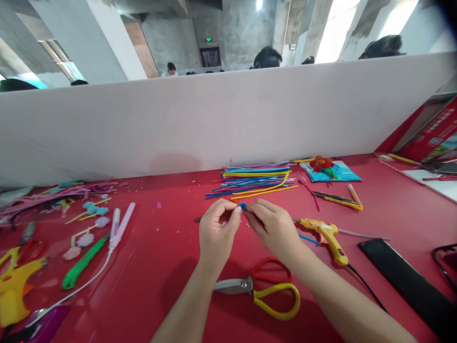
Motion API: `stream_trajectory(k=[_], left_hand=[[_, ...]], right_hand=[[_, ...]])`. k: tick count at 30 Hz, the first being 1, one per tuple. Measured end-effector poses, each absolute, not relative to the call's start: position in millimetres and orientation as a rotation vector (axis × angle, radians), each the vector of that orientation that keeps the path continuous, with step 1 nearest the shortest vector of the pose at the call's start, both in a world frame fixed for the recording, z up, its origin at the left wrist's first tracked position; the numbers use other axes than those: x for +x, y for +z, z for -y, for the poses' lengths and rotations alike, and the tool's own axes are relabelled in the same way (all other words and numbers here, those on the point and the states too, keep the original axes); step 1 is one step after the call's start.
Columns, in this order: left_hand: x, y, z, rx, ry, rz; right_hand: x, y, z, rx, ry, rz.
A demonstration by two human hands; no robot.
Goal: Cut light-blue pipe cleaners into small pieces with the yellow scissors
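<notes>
A small blue piece of pipe cleaner, apparently curled up, is pinched between my two hands above the table. My left hand has thumb and forefinger pressed together on its left side. From the right, the fingertips of my right hand close on it, partly hiding it. Below my hands lie scissors with one red and one yellow handle, their blades pointing left. Just beyond my fingers is a bundle of pipe cleaners in blue, yellow and pink.
A yellow glue gun and a black case lie at right. Red pipe-cleaner flowers rest on a blue packet. At left are another glue gun, a green cutter and a pink curling-iron-like tool. A white partition stands behind.
</notes>
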State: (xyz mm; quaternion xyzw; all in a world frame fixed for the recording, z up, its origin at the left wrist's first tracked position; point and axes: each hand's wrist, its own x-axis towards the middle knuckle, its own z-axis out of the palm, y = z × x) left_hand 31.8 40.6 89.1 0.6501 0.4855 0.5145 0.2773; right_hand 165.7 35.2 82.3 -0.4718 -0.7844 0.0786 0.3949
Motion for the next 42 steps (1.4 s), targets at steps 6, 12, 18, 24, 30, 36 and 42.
stream_trajectory(k=[6, 12, 18, 24, 30, 36, 42], left_hand=[[31, 83, -45, 2.253, 1.176, -1.512], [25, 87, -45, 2.22, 0.839, -1.279], [16, 102, -39, 1.739, 0.779, -0.902], [17, 99, -41, 1.381, 0.97, -0.806], [23, 93, -44, 1.37, 1.169, -1.03], [30, 89, -41, 1.733, 1.295, -1.338], [35, 79, -43, 2.169, 1.228, -1.522]], right_hand=[[172, 84, -31, -1.283, -0.239, 2.315], [192, 97, -34, -1.141, -0.088, 2.453], [204, 111, -38, -0.845, 0.596, 2.281], [191, 100, -42, -0.9, 0.716, 1.976], [171, 83, -37, -1.174, 0.226, 1.994], [163, 78, -29, -1.41, -0.219, 2.121], [163, 77, -26, -1.399, -0.346, 2.287]])
